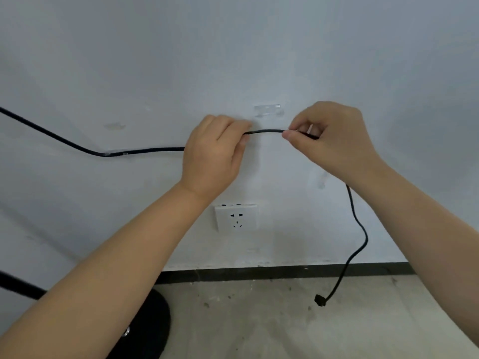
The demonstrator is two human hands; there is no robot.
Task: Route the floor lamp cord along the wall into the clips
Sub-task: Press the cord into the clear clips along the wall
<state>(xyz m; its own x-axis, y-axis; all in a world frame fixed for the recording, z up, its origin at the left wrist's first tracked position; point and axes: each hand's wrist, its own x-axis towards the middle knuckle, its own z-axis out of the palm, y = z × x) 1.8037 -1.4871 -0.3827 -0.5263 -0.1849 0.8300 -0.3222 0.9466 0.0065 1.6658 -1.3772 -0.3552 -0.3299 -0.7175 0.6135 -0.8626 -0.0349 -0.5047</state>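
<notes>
A black lamp cord (264, 131) runs in from the upper left along the white wall and sits in a clear clip (116, 153). My left hand (212, 156) pinches the cord just right of that clip. My right hand (334, 136) pinches it a short span further right. The stretch between my hands hangs just below a second clear clip (268, 110), apart from it. Past my right hand the cord drops down the wall and ends in a black plug (320, 300) hanging just above the floor.
A white wall socket (236, 216) sits below my hands. A dark skirting strip (259, 272) edges the stained concrete floor. The lamp's round black base (153, 330) stands at the lower left, with its dark pole (18, 285) crossing the left edge.
</notes>
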